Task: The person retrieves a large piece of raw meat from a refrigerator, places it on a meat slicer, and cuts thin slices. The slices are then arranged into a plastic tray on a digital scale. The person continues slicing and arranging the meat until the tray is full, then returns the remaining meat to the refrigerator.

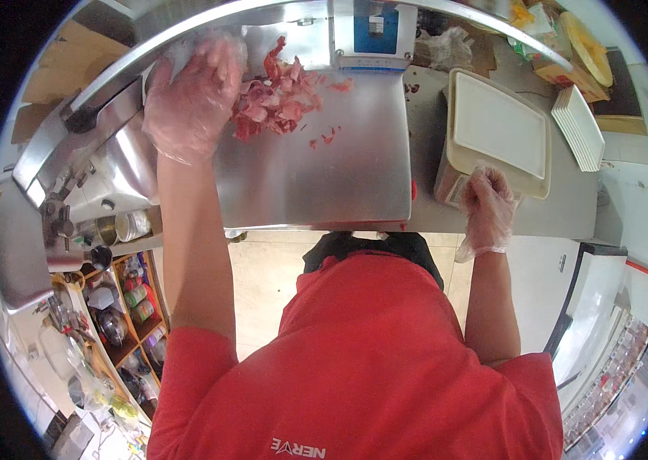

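My left hand (194, 98), in a clear plastic glove, is over the left side of a stainless steel meat slicer (324, 178). Its thumb stands apart from the blurred fingers, and the palm side is hidden. Right beside it, a loose heap of thin raw red meat slices (278, 106) lies on the steel surface, with small scraps (328, 136) nearer me. My right hand (488, 198), also gloved, is curled into a fist at the near side of a plastic tub (447, 167). Nothing shows in that fist. A white rectangular tray (499, 126) lies on top of the tub.
A stack of white trays (578, 129) stands right of the tub on the steel counter (565, 213). Behind are a crumpled plastic bag (447, 46) and a cardboard box (571, 77). A curved metal bar (197, 26) crosses the far left. Wooden shelves (131, 322) hold bottles lower left.
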### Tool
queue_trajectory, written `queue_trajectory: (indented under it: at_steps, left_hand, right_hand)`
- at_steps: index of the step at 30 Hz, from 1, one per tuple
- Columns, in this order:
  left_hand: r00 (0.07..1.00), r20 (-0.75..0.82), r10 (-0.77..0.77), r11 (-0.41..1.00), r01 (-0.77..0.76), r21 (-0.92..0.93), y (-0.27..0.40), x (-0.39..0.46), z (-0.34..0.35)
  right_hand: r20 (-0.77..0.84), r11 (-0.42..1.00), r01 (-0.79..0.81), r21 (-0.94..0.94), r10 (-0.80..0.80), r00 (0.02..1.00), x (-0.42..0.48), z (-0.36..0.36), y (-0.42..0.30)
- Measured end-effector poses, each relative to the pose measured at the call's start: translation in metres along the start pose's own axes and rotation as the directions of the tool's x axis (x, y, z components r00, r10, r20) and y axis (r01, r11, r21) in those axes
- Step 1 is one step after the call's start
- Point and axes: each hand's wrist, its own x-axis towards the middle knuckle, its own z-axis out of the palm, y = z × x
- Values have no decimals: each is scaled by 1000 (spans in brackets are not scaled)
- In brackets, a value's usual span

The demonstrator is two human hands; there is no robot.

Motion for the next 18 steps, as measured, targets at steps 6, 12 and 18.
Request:
queue_trajectory:
  at_steps: [6, 12, 18]
  left_hand:
    - [986, 138, -90, 970, 118, -213, -5, 16, 3]
    - [975, 198, -98, 959, 146, -242, -11, 22, 9]
    - [988, 144, -53, 974, 83, -211, -14, 21, 25]
  right_hand:
    - [-24, 999, -8, -48, 7, 1000, 7, -15, 4]
    - [-40, 1000, 23, -17, -23, 999, 23, -27, -4]
    - [-19, 999, 1, -54, -2, 1000, 36, -32, -12]
